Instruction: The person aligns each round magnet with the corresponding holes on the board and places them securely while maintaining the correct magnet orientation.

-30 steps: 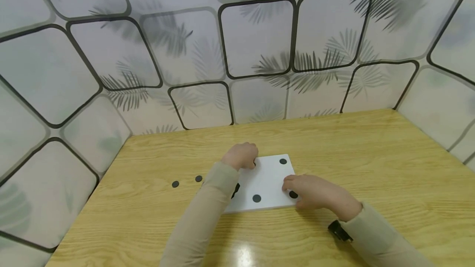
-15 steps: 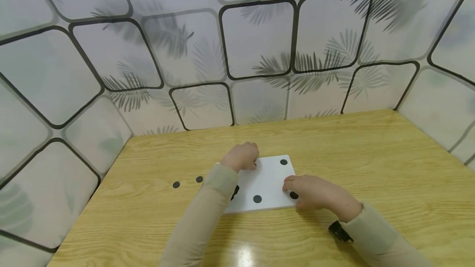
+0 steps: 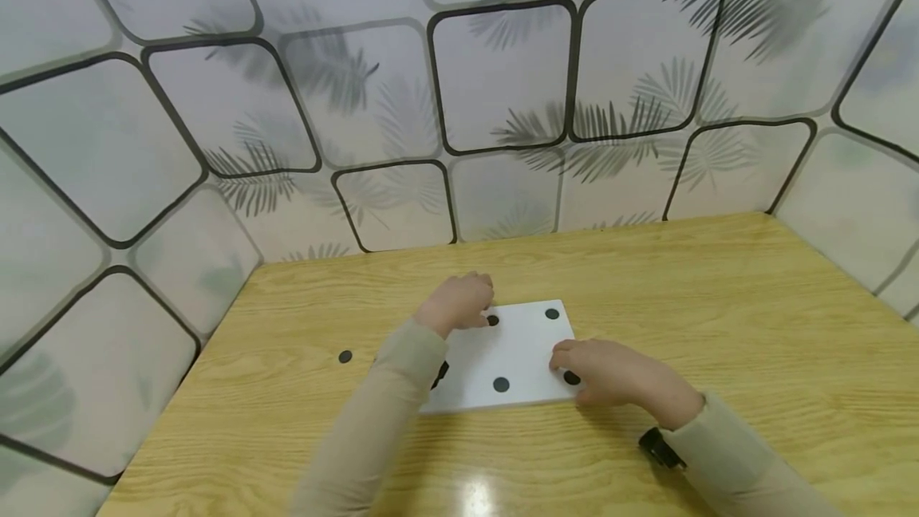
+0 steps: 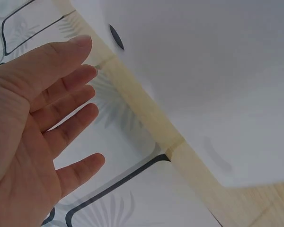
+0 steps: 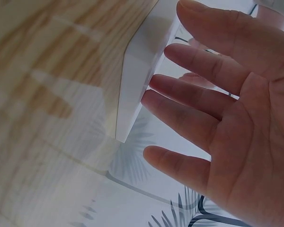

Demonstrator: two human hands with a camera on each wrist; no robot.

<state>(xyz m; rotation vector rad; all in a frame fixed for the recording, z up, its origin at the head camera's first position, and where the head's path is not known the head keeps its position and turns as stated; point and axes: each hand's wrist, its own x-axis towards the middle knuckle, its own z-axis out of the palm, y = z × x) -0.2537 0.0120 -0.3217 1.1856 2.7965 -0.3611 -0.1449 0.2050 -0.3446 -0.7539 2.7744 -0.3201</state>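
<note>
A flat white slab (image 3: 531, 349) lies on the wooden table with round black discs on its top. The back-middle disc (image 3: 492, 320) is just beside my left hand (image 3: 459, 301), whose fingers are apart and hold nothing in the left wrist view. My right hand (image 3: 609, 372) rests at the slab's right end, fingertips touching it next to the front-right disc (image 3: 571, 377). Two more discs show, a back-right disc (image 3: 552, 313) and a front-middle disc (image 3: 501, 384). The slab's left part is hidden by my left forearm.
One loose black disc (image 3: 345, 357) lies on the table (image 3: 258, 421) left of the slab. A patterned wall covering (image 3: 502, 78) rises behind the table and along both sides.
My left hand has shifted slightly left and its fingers have come away from the back-middle disc, which now shows more. The left sleeve now covers one loose disc. The right hand stays put.
</note>
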